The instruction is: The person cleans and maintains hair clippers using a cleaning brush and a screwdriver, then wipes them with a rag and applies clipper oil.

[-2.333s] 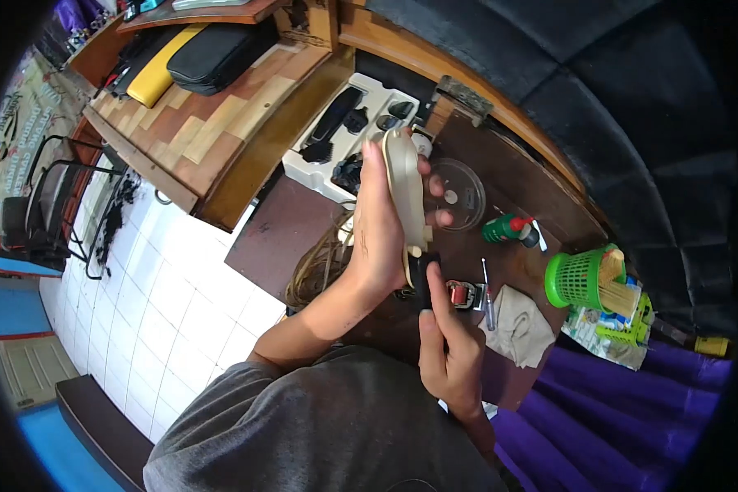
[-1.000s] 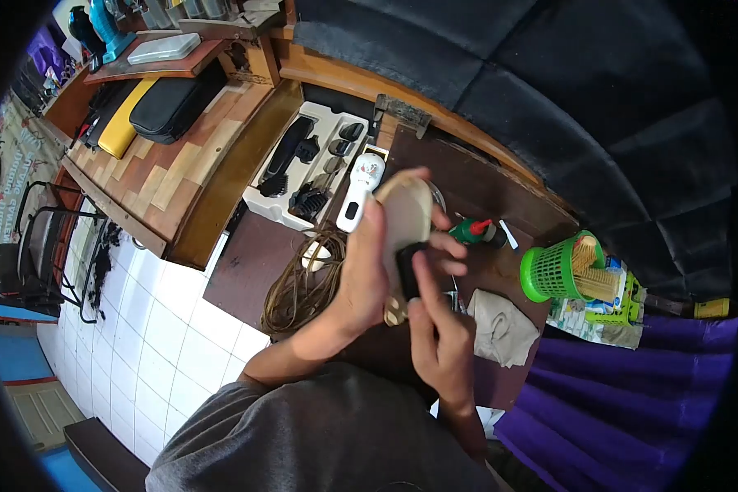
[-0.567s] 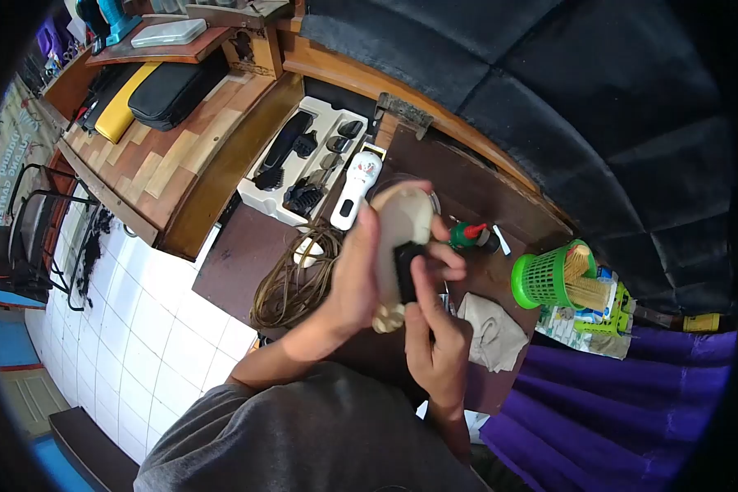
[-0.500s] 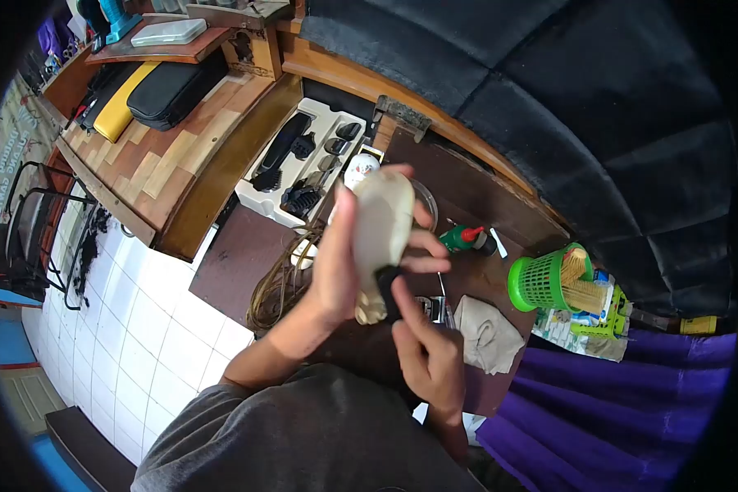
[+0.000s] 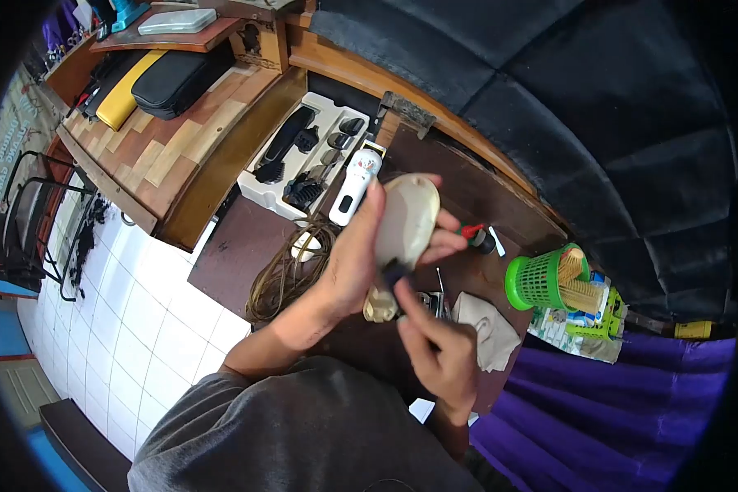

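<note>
My left hand (image 5: 354, 254) holds a pale, oval, shell-like piece (image 5: 407, 217), thumb on its near side and fingers behind its far edge. A small dark brush-like object (image 5: 395, 275), blurred, touches the lower end of the piece. It is pinched in my right hand (image 5: 444, 353), index finger stretched along it. Below the piece is a cream-coloured knobbly part (image 5: 379, 305), partly hidden. Beyond my left hand a white hair clipper (image 5: 357, 187) lies on the brown tabletop (image 5: 231, 250).
A clipper set in a white tray (image 5: 258, 182) lies beyond, with a coiled cable (image 5: 275, 283) left of my wrist. To the right are a green bottle with red cap (image 5: 472, 232), a folded cloth (image 5: 485, 328) and a green basket (image 5: 537, 280).
Both hands have shifted slightly right, with the pale piece still in my left hand. More of the white clipper shows now, and the green bottle is more covered.
</note>
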Demonstrator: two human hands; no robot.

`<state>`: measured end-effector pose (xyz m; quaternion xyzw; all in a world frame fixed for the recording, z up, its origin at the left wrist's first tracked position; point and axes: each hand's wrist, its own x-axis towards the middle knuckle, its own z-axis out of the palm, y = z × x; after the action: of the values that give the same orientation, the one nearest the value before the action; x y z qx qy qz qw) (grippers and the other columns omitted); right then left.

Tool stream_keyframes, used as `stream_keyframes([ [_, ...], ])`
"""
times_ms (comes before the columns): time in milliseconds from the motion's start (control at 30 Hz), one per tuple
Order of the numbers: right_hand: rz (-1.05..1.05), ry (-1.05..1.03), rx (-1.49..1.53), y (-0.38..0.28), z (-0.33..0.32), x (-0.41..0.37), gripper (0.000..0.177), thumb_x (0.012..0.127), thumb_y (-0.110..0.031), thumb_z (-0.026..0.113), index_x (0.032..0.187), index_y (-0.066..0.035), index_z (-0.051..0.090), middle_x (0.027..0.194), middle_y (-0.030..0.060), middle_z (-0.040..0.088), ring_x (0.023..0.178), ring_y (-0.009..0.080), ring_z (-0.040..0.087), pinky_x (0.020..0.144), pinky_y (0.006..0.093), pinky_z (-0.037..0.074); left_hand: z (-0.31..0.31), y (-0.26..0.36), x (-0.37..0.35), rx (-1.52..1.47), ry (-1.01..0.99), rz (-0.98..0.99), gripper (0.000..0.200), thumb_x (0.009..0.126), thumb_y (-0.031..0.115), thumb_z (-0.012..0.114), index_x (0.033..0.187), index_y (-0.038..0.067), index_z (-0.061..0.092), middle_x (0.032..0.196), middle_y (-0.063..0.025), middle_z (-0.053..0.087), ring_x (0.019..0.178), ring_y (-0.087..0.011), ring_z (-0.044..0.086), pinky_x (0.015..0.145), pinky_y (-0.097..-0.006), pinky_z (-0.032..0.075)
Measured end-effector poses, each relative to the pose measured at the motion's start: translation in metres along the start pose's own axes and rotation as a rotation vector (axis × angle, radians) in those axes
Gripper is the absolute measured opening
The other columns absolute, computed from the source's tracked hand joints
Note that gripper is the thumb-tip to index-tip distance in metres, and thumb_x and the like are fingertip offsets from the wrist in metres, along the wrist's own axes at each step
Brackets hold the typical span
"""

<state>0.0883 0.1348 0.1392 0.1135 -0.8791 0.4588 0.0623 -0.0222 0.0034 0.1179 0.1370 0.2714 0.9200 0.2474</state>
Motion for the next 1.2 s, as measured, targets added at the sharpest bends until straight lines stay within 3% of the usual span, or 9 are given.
stream_keyframes([
  [267,-0.111,0.452,-0.116,0.022,-0.004,0.021,0.042,0.09,-0.001,0.066,0.132,-0.008,0.063,0.084,0.0185,0.071,0.064,0.0174,0.068,0.059,0.031,0.051,-0.002,-0.006,-0.01,0.246,0.094,-0.353,0.066,0.104,0.057,0.029,0.132,0.003,0.054,0.122,-0.0141,0.065,0.109,-0.0188,0.065,0.083,-0.0293,0.055],
  [467,-0.064,-0.161,-0.086,0.01,-0.027,0.01,0.039,0.09,-0.001,0.063,0.129,-0.006,0.065,0.071,0.0128,0.068,0.057,0.0101,0.061,0.054,0.028,0.047,-0.008,-0.005,0.002,-0.083,0.051,-0.36,0.067,0.105,0.053,0.032,0.137,-0.004,0.047,0.125,-0.0175,0.063,0.112,-0.023,0.064,0.097,-0.0327,0.052],
  [533,-0.097,0.037,-0.042,0.02,-0.017,0.013,0.044,0.091,-0.005,0.066,0.134,-0.012,0.061,0.08,0.017,0.07,0.065,0.0247,0.07,0.058,0.0343,0.052,-0.009,-0.004,0.001,0.073,-0.064,-0.417,0.065,0.105,0.052,0.033,0.134,-0.003,0.052,0.124,-0.0165,0.064,0.11,-0.0217,0.065,0.095,-0.0317,0.053],
  [600,0.109,0.243,-0.09,0.012,-0.014,0.016,0.041,0.092,-0.003,0.063,0.133,-0.006,0.061,0.097,0.0193,0.073,0.075,0.0235,0.074,0.063,0.0321,0.054,-0.013,-0.003,-0.001,0.194,-0.043,-0.444,0.064,0.105,0.053,0.034,0.13,-0.001,0.056,0.122,-0.016,0.065,0.109,-0.0206,0.065,0.093,-0.0314,0.053],
  [667,-0.07,0.317,-0.074,0.02,-0.008,0.019,0.039,0.093,-0.003,0.063,0.131,-0.007,0.063,0.098,0.0198,0.073,0.076,0.0222,0.074,0.065,0.0311,0.055,-0.021,-0.008,-0.004,0.236,0.056,-0.464,0.062,0.104,0.053,0.036,0.129,0.0,0.057,0.123,-0.0157,0.065,0.108,-0.0202,0.065,0.092,-0.0313,0.053],
  [767,-0.142,-0.064,0.066,0.021,-0.008,0.012,0.039,0.092,-0.004,0.064,0.131,-0.01,0.064,0.09,0.0185,0.072,0.072,0.0206,0.073,0.062,0.0314,0.054,-0.013,-0.004,-0.001,-0.059,0.022,-0.442,0.06,0.104,0.052,0.036,0.126,0.0,0.058,0.124,-0.0189,0.064,0.11,-0.0257,0.065,0.096,-0.033,0.052],
  [1000,-0.073,0.382,-0.044,0.022,-0.001,0.02,0.041,0.092,-0.004,0.064,0.133,-0.009,0.062,0.094,0.0185,0.072,0.081,0.0195,0.074,0.067,0.0308,0.055,-0.012,-0.006,-0.003,0.238,0.126,-0.434,0.057,0.106,0.048,0.032,0.124,0.002,0.06,0.12,-0.0165,0.067,0.109,-0.021,0.065,0.091,-0.0308,0.052],
  [1100,-0.083,-0.137,0.11,0.018,-0.011,0.01,0.04,0.092,-0.004,0.063,0.132,-0.005,0.062,0.108,0.018,0.072,0.091,0.0235,0.073,0.077,0.033,0.055,-0.008,-0.003,0.002,-0.035,0.029,-0.402,0.061,0.106,0.048,0.032,0.132,-0.003,0.052,0.124,-0.0205,0.064,0.112,-0.0278,0.064,0.097,-0.0352,0.052],
  [1200,-0.153,0.041,0.077,0.025,-0.006,0.016,0.041,0.093,0.0,0.057,0.133,-0.002,0.06,0.092,0.0104,0.074,0.071,0.0083,0.065,0.063,0.0246,0.051,-0.009,-0.005,-0.003,-0.182,0.034,-0.44,0.059,0.106,0.046,0.035,0.131,-0.004,0.052,0.123,-0.0223,0.063,0.111,-0.0304,0.065,0.099,-0.0368,0.052],
])
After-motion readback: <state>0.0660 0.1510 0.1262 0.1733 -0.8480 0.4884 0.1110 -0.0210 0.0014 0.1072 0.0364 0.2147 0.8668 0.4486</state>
